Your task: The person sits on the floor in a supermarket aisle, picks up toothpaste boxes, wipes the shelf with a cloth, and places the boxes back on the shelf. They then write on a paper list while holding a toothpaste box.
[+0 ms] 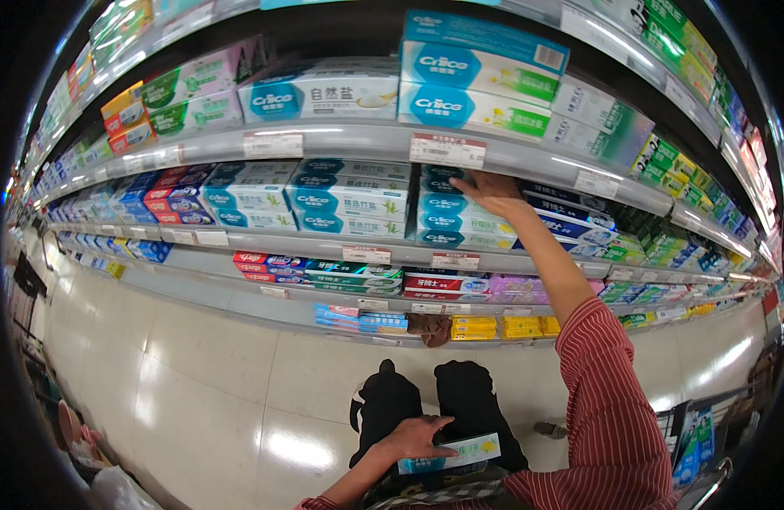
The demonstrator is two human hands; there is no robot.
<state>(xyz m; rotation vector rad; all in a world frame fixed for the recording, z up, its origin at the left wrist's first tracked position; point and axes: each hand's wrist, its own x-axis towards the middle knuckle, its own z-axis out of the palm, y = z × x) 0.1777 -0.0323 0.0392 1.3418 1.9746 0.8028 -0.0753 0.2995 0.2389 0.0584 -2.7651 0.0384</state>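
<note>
My left hand (423,437) holds a white and teal toothpaste box (478,449) low in front of my body, near my knees. Its thumb and fingers lie around the left part of the box. My right hand (494,191) reaches onto a middle shelf, under the edge of the shelf above. It lies over a stack of matching toothpaste boxes (446,221), with the thumb pointing left; the far fingers are partly hidden, so whether it grips a box cannot be told. Dark blue boxes (573,220) are stacked right of that hand, bamboo-salt boxes (347,197) to its left.
The upper shelf edge (360,143), with price tags, runs just above my right hand. Lower shelves hold more boxes, including yellow ones (473,327). A brown item (435,331) hangs at the bottom shelf. Tiled floor (207,395) lies left; a wire cart or basket (710,475) stands at the lower right.
</note>
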